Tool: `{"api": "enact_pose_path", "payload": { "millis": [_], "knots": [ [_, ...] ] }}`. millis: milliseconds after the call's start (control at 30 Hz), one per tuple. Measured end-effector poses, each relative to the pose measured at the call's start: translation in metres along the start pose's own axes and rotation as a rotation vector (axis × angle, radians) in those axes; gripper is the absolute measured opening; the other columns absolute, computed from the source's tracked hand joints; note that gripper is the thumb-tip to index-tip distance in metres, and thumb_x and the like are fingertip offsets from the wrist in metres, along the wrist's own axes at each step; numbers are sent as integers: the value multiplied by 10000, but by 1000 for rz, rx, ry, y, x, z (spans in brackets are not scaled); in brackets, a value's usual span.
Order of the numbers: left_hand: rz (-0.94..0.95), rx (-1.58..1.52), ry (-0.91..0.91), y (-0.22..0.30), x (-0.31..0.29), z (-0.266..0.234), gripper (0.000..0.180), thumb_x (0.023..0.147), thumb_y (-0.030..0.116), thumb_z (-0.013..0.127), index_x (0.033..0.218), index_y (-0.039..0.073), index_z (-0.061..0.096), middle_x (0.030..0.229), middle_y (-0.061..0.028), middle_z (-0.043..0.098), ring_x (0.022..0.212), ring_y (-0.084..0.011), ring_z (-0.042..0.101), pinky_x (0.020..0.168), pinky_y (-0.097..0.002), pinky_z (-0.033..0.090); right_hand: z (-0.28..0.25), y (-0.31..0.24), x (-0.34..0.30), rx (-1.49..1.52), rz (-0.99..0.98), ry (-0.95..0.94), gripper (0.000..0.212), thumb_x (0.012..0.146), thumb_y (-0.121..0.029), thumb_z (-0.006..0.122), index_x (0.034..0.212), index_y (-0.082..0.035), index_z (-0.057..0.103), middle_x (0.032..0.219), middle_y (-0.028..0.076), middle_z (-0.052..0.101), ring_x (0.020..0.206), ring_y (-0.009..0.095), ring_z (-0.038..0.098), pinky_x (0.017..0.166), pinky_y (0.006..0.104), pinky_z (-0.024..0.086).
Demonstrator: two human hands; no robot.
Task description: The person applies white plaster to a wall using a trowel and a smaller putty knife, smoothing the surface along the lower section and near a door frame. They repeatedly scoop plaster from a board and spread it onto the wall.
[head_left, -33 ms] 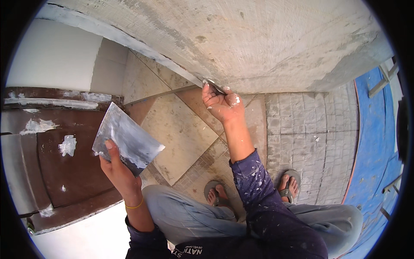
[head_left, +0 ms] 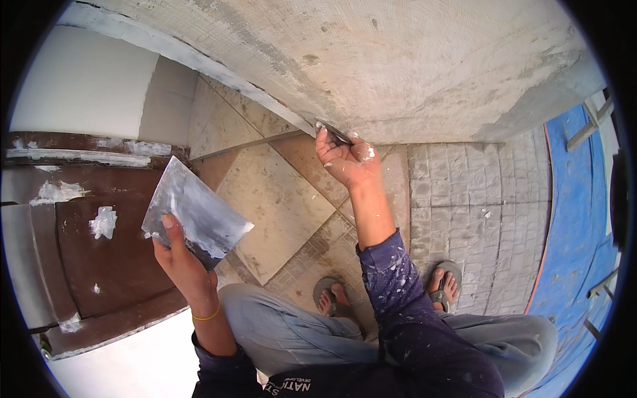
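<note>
My left hand [head_left: 180,255] grips a flat, square-cornered plate [head_left: 199,209] smeared with grey-white filler, thumb on top. My right hand [head_left: 352,159], spotted with white filler, is closed palm up around a thin dark putty knife [head_left: 335,132]. Its blade is mostly hidden by the fingers and lies against the lower edge of the plastered wall [head_left: 411,73]. White filler runs along the wall's corner edge [head_left: 219,81], left of the right hand.
A brown panelled door [head_left: 126,245] with white filler patches stands on the left. Below are floor tiles [head_left: 272,212] and grey paving [head_left: 464,219]. A blue sheet [head_left: 570,219] with metal legs [head_left: 587,129] on it lies at the right. My sandalled feet [head_left: 335,298] are apart.
My right hand has shifted slightly to the right along the wall's edge with the putty knife. My left hand and the plate have stayed in place.
</note>
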State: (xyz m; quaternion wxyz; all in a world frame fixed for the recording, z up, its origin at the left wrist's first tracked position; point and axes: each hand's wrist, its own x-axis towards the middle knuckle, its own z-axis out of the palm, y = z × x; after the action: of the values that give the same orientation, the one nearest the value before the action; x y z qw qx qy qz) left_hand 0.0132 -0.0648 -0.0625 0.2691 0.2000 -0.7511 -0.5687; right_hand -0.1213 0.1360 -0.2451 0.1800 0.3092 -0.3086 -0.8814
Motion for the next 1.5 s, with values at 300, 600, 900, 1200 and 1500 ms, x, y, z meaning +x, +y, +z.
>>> {"api": "enact_pose_path", "payload": {
  "millis": [300,600,900,1200,1500],
  "knots": [
    [-185,-105,-145,-2,-1,0,349,1014,259,534,1254,5,532,1145,-65,631,1006,-144,624,868,-311,513,-15,-17,-104,-642,-482,-132,347,1002,-163,391,1251,70,459,1264,226,550,1150,353,561,947,499,489],
    [-863,-564,-581,3,-5,2,337,1004,224,538,1279,32,512,1169,-75,630,1039,-155,641,838,-310,557,-18,69,-129,-2295,-822,-1623,905,595,141,666,1376,-296,536,1453,67,423,1348,338,372,1056,493,381],
    [-422,-175,-324,12,-15,-12,222,985,258,601,1079,59,630,979,24,629,813,-69,546,714,-235,447,27,63,-133,-2995,-1007,-815,749,703,90,608,1319,-336,593,1421,24,462,1312,323,403,1042,453,379],
    [115,172,-99,7,-13,-8,296,1002,302,576,1028,11,624,908,13,618,808,-72,501,731,-238,424,-5,85,-144,-2868,-669,-1287,667,784,-24,640,1370,-325,541,1329,14,537,1253,260,478,984,423,407],
    [63,-55,-11,1,-5,-6,329,1006,302,565,1139,1,574,1071,-43,623,946,-111,581,837,-282,482,-50,56,-47,-515,-185,-93,282,989,-86,456,1252,9,496,1235,141,608,1083,266,630,947,408,529]
  ]
}}
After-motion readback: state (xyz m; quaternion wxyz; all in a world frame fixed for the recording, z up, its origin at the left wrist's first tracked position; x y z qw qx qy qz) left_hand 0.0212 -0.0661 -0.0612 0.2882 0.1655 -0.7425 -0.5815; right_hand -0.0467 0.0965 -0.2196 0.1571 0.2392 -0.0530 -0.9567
